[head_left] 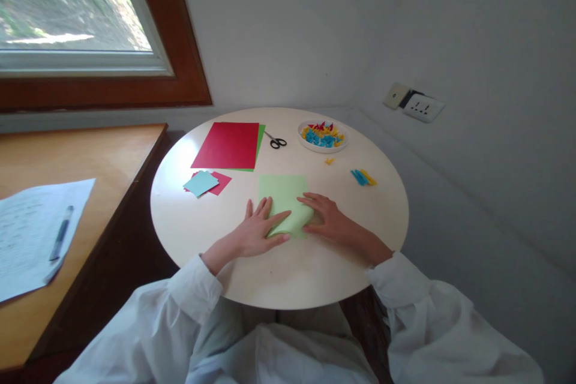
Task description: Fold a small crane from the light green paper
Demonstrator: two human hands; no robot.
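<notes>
A light green sheet of paper [282, 189] lies in front of me on the round white table [288, 285]. My left hand [261, 231] rests over its lower left part, palm down, with the fingers spread. At the right edge of the sheet is my right hand [326, 216], its fingers stretched out onto the paper and the thumb apart from them. Between the hands, the lower right of the sheet bulges slightly upward. Part of its lower edge is hidden under my hands.
Red paper [229, 144] overlaps green paper [261, 143], with black-handled scissors [276, 141] alongside. Small pale blue squares [201, 182] lie over red ones [220, 183]. A white dish [342, 143] holds folded pieces; a yellow piece [330, 161] and blue strips [359, 177] lie nearby.
</notes>
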